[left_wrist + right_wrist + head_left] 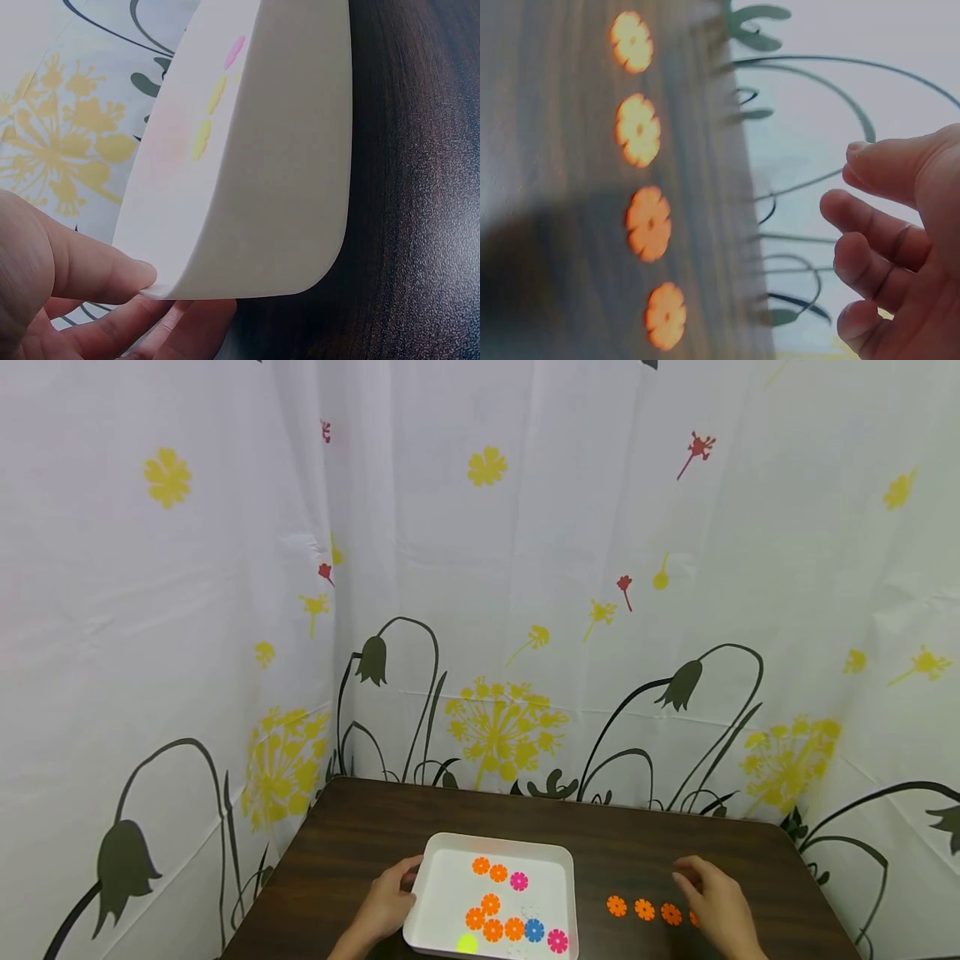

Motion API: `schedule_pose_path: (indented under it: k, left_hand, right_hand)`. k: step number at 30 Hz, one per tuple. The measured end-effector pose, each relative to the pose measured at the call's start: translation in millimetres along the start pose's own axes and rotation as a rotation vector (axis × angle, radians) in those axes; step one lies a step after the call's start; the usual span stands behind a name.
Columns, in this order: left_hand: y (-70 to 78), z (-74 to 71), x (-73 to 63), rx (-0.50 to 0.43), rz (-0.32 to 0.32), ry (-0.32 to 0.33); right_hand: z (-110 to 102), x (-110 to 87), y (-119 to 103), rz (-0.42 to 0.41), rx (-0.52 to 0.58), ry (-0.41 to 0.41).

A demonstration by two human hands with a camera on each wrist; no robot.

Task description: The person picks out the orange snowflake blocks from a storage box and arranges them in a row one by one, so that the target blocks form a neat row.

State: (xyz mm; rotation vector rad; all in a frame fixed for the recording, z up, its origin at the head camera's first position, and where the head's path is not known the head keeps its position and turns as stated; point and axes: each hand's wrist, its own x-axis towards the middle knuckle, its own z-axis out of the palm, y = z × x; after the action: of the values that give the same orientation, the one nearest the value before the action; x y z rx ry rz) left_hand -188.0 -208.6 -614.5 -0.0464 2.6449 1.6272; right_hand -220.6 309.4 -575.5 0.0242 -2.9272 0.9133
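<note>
My left hand [386, 902] grips the white tray [450, 842] at its left side, with the thumb over the rim in the left wrist view. Flat flower-shaped discs lie in the tray: several orange discs [492, 931], a blue disc [534, 931], two pink discs [519, 882] and a yellow-green disc [467, 943]. Right of the tray, a row of orange flower-shaped discs [644, 909] lies on the table. Over the row's right end is my right hand [716, 906], partly covering the last disc. Its fingers are loosely bent with nothing between them in the right wrist view.
The dark wooden table [360, 827] carries the tray and the row. Behind it and along both sides hangs a white curtain [420, 527] printed with flowers. The table's far edge runs close to the curtain.
</note>
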Motion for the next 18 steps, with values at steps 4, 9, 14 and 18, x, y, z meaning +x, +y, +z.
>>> schedule_pose_path:
  k: [4, 9, 14, 18]
  left_hand:
    - [-1.0, 0.4, -1.4, 0.005, -0.003, -0.012]
    - [-1.4, -1.0, -4.1, 0.003, 0.001, -0.003]
    - [-1.3, -1.9, -3.0, 0.019, 0.013, 0.015]
    - [-1.0, -0.8, -1.9, 0.025, 0.014, 0.013]
  right_hand:
    - [2.9, -0.4, -9.1, -0.018, 0.036, 0.019]
    - [10.8, 1.7, -23.0, -0.057, 0.063, 0.035]
    - [21.0, 4.6, -43.4, -0.094, 0.104, 0.057]
    - [26.8, 7.0, -56.6, -0.111, 0.122, 0.084]
